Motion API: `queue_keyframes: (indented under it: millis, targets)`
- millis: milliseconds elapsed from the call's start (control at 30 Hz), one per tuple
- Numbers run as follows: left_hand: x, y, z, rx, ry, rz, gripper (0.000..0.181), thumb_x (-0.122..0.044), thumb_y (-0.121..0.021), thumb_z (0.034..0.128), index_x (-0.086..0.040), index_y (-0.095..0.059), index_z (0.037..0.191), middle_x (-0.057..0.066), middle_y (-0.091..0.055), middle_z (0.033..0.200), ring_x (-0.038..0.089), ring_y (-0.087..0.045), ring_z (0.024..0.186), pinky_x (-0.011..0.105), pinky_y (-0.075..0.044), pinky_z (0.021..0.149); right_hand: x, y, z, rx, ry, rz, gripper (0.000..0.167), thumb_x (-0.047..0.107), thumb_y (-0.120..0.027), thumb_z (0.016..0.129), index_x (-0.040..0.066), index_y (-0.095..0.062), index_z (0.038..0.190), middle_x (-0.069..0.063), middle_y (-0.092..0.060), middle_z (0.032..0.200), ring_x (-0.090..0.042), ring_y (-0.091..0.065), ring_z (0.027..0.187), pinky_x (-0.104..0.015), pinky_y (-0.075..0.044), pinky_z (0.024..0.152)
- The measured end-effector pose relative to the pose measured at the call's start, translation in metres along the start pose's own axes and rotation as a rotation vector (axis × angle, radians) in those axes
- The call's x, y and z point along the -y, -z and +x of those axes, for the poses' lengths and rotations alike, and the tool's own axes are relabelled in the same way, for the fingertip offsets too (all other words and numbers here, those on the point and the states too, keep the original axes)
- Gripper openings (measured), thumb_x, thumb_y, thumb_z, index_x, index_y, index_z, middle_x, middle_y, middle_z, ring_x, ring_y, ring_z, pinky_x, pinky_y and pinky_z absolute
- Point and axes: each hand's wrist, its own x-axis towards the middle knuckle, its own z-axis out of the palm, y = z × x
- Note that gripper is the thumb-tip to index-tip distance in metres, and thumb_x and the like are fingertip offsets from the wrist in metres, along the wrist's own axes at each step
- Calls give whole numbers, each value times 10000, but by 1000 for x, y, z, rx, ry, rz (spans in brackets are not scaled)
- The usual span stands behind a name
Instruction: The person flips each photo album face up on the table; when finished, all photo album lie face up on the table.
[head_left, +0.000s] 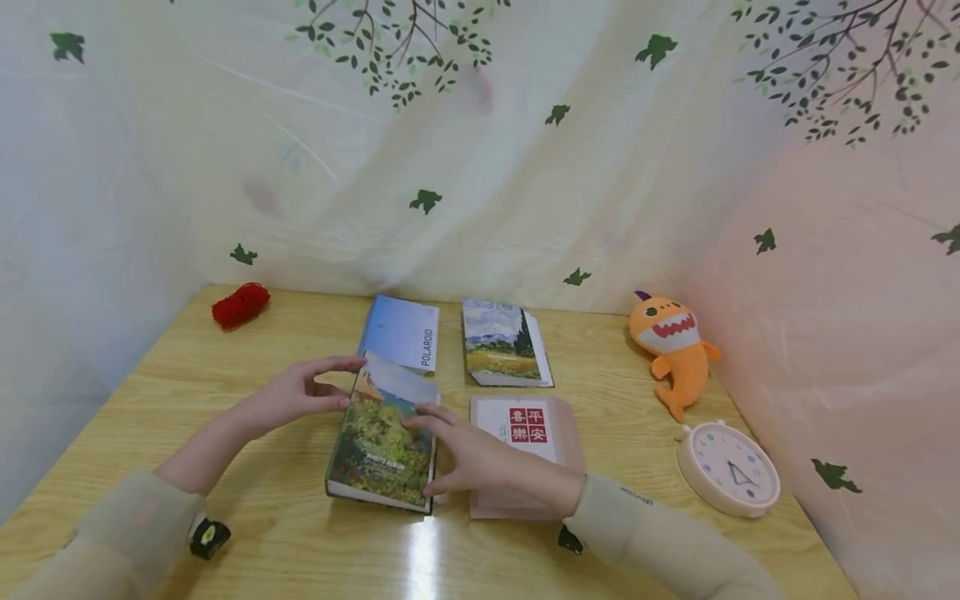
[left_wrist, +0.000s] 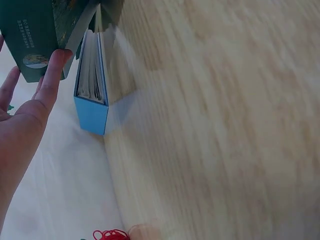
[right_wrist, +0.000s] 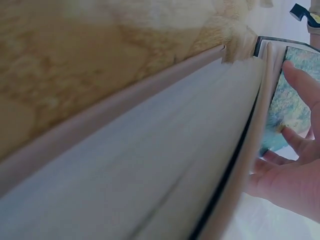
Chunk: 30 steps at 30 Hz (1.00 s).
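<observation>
Well, furthest left, beyond the left fingertips, lies a bundle of red yarn (head_left: 242, 307). Then comes the left hand (head_left: 296, 395), thumb and forefinger spread and fairly straight, their tips at the upper left edge of the garden-cover album (head_left: 382, 442). Just past those tips, on the far side, is the blue Polaroid album (head_left: 400, 332). The garden-cover album lies between both sets of fingers; whether it rests flat on the table (head_left: 285, 517) I cannot tell. The right hand (head_left: 474, 458) has its fingers spread wide, forefinger tip on the cover, thumb at the lower right edge.

The step looks like adjusting that album's position; the next move seems to call for steady, matched contact from both sides.

Beyond the right fingers stands a landscape-cover album (head_left: 498, 342); beneath the right forearm, a pink album (head_left: 531, 437); well right, an orange shark toy (head_left: 684, 367) and a clock (head_left: 723, 467).
</observation>
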Motion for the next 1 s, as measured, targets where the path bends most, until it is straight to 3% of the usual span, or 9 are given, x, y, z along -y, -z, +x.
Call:
queue_keyframes:
  millis: [133, 267, 367, 500, 733, 1000]
  targets:
    - [6, -3, 0, -9, 54, 4, 611, -252, -658, 896, -202, -393, 1444, 115, -314, 1507, 297, -580, 1142, 330, -517, 877, -3, -2, 0, 8, -16, 0, 867, 383, -784, 756, 308, -295, 1467, -1, -114, 1582, -266, -343, 1361, -359, -442, 994]
    - [11, -6, -1, -4, 96, 33, 633, -278, -686, 873, -223, -400, 1435, 152, -365, 1463, 242, -642, 1011, 334, -530, 825, -4, -2, -1, 18, -35, 0, 841, 406, -781, 751, 313, -323, 1451, 9, -117, 1581, -264, -329, 1370, -386, -415, 1025]
    - [13, -7, -2, 15, 99, 47, 650, -264, -691, 870, -193, -388, 1440, 182, -391, 1438, 225, -655, 920, 321, -533, 781, -4, -2, -1, 21, -46, -11, 828, 420, -782, 744, 311, -346, 1439, 7, -135, 1578, -267, -333, 1367, -396, -406, 1034]
    - [14, -8, -4, 52, 105, 64, 652, -244, -694, 868, -123, -390, 1432, 203, -417, 1415, 212, -655, 913, 307, -536, 762, -3, -1, -1, 33, -63, -18, 815, 424, -786, 739, 305, -370, 1430, -4, -148, 1576, -277, -350, 1357, -400, -406, 1033]
    - [21, -5, -7, 120, 97, 22, 641, -166, -680, 876, -23, -373, 1420, 245, -372, 1419, 186, -638, 865, 295, -542, 720, -2, -1, 2, 43, -32, -77, 790, 458, -771, 743, 278, -401, 1418, -29, -171, 1572, -274, -334, 1367, -396, -392, 1047]
    - [21, 0, -9, 148, 118, 91, 660, -205, -693, 866, -45, -378, 1423, 241, -361, 1444, 309, -591, 1086, 306, -537, 834, -4, -4, 5, 63, 1, -105, 811, 477, -751, 758, 284, -365, 1444, -22, -150, 1579, -281, -275, 1398, -420, -361, 1071]
